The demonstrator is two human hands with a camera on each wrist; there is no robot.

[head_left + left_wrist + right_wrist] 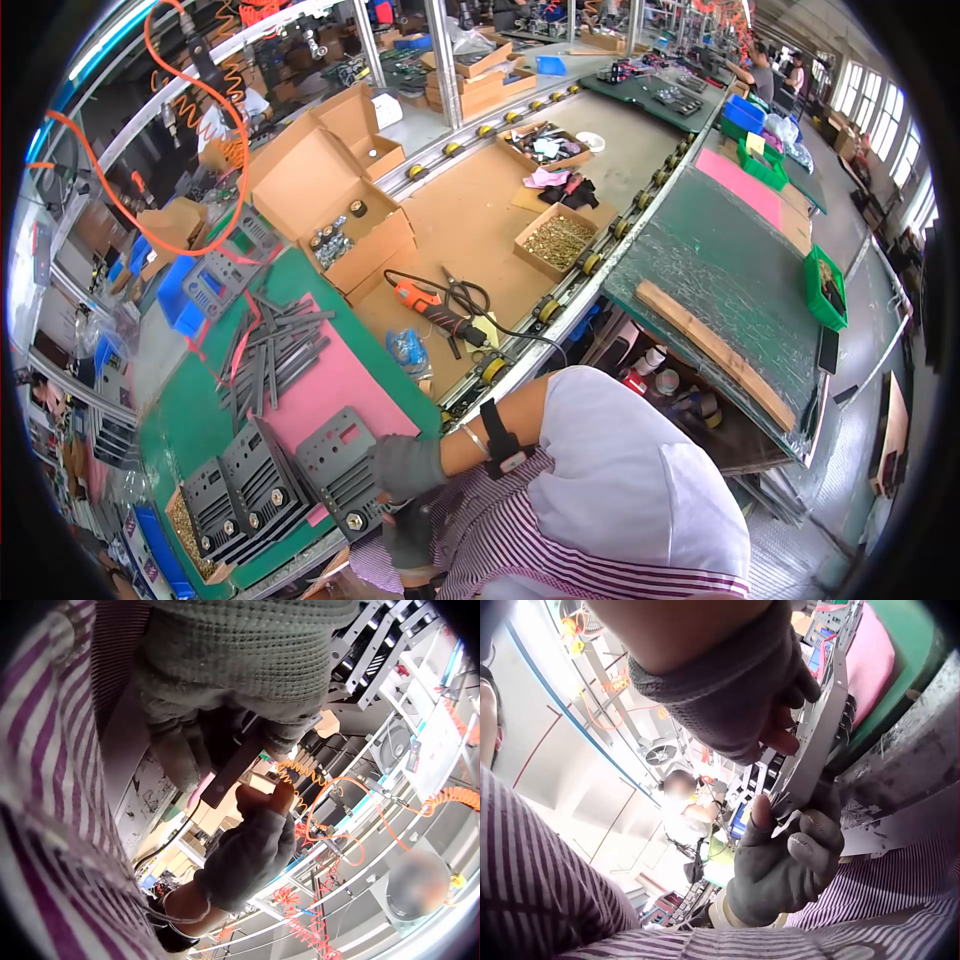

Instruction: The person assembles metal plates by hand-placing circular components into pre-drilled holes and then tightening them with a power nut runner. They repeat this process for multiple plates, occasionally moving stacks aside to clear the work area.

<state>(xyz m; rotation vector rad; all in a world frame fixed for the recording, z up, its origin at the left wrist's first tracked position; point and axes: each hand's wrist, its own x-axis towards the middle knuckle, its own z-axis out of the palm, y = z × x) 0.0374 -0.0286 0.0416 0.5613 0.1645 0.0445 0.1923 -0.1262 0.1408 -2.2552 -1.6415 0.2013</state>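
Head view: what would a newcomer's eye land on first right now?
Both gloved hands, the right hand and, nearer the body, the left hand, grip a grey slotted metal panel at the near edge of the bench. Just beyond lies a bright pink mat beside loose grey metal strips, and an orange power tool rests on brown cardboard further back.

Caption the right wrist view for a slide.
Gloved right hand and left hand grip a grey metal panel at the green bench edge.
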